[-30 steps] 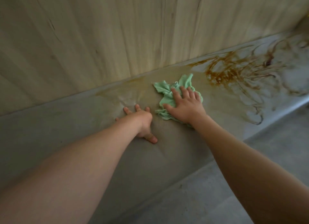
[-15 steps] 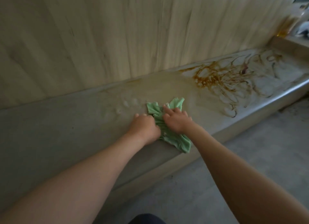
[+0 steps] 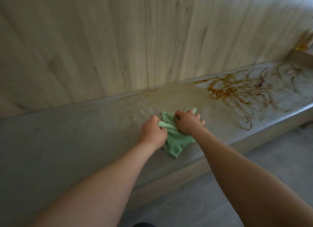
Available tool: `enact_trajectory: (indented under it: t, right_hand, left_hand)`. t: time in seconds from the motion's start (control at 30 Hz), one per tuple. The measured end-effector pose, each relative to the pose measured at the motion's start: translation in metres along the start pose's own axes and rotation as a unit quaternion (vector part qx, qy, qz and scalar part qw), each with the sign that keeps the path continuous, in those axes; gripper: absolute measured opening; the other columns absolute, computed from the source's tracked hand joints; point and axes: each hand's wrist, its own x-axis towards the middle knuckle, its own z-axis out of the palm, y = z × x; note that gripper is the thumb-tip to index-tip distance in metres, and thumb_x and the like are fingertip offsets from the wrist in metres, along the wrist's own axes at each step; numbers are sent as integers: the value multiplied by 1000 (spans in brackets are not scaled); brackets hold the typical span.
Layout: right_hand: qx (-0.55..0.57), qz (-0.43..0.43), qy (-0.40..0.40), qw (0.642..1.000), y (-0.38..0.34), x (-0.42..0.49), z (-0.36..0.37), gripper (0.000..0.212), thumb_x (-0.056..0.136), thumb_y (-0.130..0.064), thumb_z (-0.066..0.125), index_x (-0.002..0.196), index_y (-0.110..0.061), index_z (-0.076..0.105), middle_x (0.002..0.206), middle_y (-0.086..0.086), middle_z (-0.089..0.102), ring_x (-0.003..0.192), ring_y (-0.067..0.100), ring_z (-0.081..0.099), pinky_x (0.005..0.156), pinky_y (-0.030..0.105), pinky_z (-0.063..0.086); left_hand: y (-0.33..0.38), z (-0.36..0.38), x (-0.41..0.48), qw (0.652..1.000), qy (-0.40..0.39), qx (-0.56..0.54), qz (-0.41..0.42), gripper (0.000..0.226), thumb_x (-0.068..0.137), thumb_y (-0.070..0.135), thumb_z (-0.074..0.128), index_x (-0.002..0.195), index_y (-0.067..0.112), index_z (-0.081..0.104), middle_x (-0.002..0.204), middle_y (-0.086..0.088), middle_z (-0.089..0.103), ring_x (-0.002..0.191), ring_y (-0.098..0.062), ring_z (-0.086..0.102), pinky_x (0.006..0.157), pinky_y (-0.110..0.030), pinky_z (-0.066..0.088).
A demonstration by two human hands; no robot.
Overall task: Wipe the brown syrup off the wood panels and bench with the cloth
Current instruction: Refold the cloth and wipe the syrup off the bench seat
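The left grip (image 3: 153, 133) is closed on the near edge of the green cloth (image 3: 177, 142), with the fingers curled round a bunched fold. The right grip (image 3: 188, 123) is closed on the cloth as well, at its far side, with the knuckles raised and the fingertips pressed into the fabric. The cloth is lying on the bench (image 3: 76, 135), near the front edge, and its loose lower corner is spread flat towards the person.

The task is judged to be about half done on this part of the bench. Just behind the cloth a pale brown smear (image 3: 169, 94) is seen, thin and dull, as of syrup that was wiped but not fully removed. To the right, well apart from the cloth, thick brown syrup (image 3: 233, 89) is left in dark curling lines. At the far right edge a brown mark (image 3: 304, 44) is seen on the wood panels (image 3: 118, 40); it is probably syrup too, but the view is blurred there.

Both forearms are stretched forward and down, with the wrists close together over the cloth, so the cloth is judged to be gathered or refolded for the next wipe
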Motion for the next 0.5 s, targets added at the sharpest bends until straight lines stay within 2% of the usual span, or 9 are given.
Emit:
enact_trajectory:
  t: [0.03,0.1,0.13,0.17,0.23,0.3,0.37,0.43,0.5]
  right_hand:
    - [36,-6,20,999,0,2,-5,25,102,-33,44,121,-38,58,139,10,46,125,41,48,107,55,35]
    - [200,-2,52,978,1,8,-17,15,98,-25,51,108,-28,62,118,13,62,103,36,63,87,42,49]
    - [325,16,55,944,3,10,-26,11,98,-18,53,106,-23,60,110,16,65,95,35,67,77,40,52]
    - [455,39,45,888,4,11,-35,12,99,-11,53,107,-19,56,109,19,65,93,35,68,73,40,54]
    - [643,46,49,762,12,12,-57,14,102,-3,51,110,-14,51,117,20,62,101,35,69,84,45,59]
    - [703,26,80,707,26,5,-76,13,105,-2,47,105,-15,51,115,16,62,104,30,68,96,44,56]
    - [698,41,98,708,49,-2,-83,17,103,-4,45,112,-13,56,117,14,65,104,26,68,96,41,56]
    - [617,123,109,769,73,-12,-77,29,100,-6,45,126,-11,57,120,14,65,102,26,65,87,39,58]
    - [495,218,170,824,96,-23,-67,30,97,-8,44,125,-12,54,121,12,61,101,27,58,80,41,51]
  left_hand:
    - [-3,-7,3,1000,21,-16,-18,6,94,19,58,97,14,56,95,-8,64,95,-33,63,69,-31,39]
    - [-8,-20,12,996,60,-44,-39,7,95,19,57,99,13,60,95,-8,64,96,-32,63,71,-30,38]
    - [-9,-27,16,994,80,-62,-38,9,95,17,57,101,14,63,98,-9,67,97,-31,63,72,-29,37]
    - [-9,-33,21,992,96,-79,-27,12,95,14,56,102,15,66,101,-9,69,98,-30,64,72,-28,38]
    - [-2,-45,30,987,111,-112,26,21,92,6,55,101,20,69,108,-9,71,101,-28,64,76,-25,40]
    - [6,-54,32,984,95,-110,105,34,88,-1,53,94,27,69,109,-9,66,99,-23,62,81,-16,42]
    - [11,-56,25,983,29,-70,170,39,84,-2,53,90,32,72,103,-7,59,91,-17,57,80,-5,36]
    - [9,-51,14,979,-65,0,193,33,81,12,53,91,32,77,94,1,56,86,-16,57,81,-10,39]
    - [4,-40,6,967,-160,93,178,27,85,18,57,95,27,81,89,8,55,86,-16,59,86,-20,46]
